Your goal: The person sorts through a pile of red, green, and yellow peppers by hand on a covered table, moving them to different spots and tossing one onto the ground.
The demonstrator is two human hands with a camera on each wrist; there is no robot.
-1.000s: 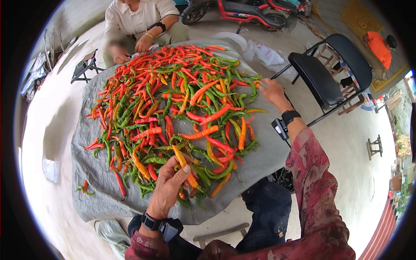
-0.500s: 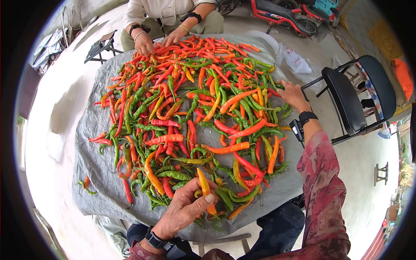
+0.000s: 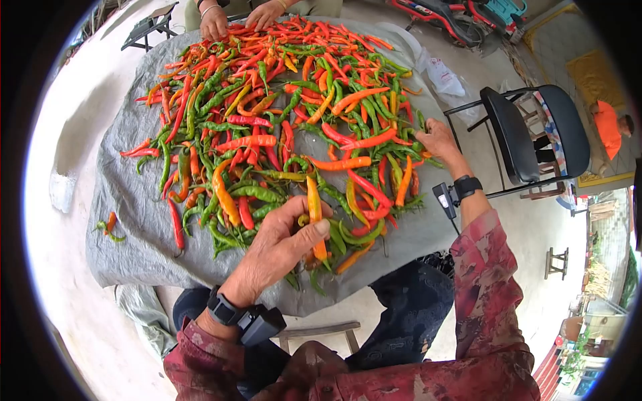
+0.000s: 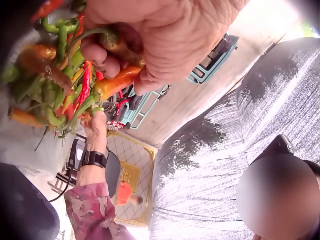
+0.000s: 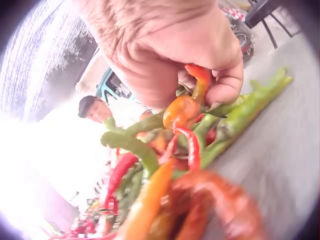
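Observation:
A heap of red, orange and green chili peppers [image 3: 247, 140] spreads over a grey cloth [image 3: 134, 220]. At the near side of the heap my left hand [image 3: 277, 244] holds a yellow-orange chili pepper [image 3: 313, 200] between thumb and fingers, its tip pointing up. In the left wrist view a greenish pepper [image 4: 112, 41] shows within the same hand. My right hand [image 3: 439, 142] is at the heap's right edge, fingers bent down among the peppers. The right wrist view shows its fingers pinching a small orange-red chili pepper [image 5: 199, 82], with green peppers [image 5: 255, 110] close below.
Across the cloth, another person's hands [image 3: 264, 15] work in the far peppers. A black folding chair [image 3: 511, 137] stands close on the right, with a plastic bag [image 3: 445, 77] behind it. A few stray peppers [image 3: 110, 227] lie at the left.
The head view has shifted and tilted down. My right hand has moved a little nearer along the heap's right edge. The left hand keeps its pepper. The other person's hands have moved onto the peppers.

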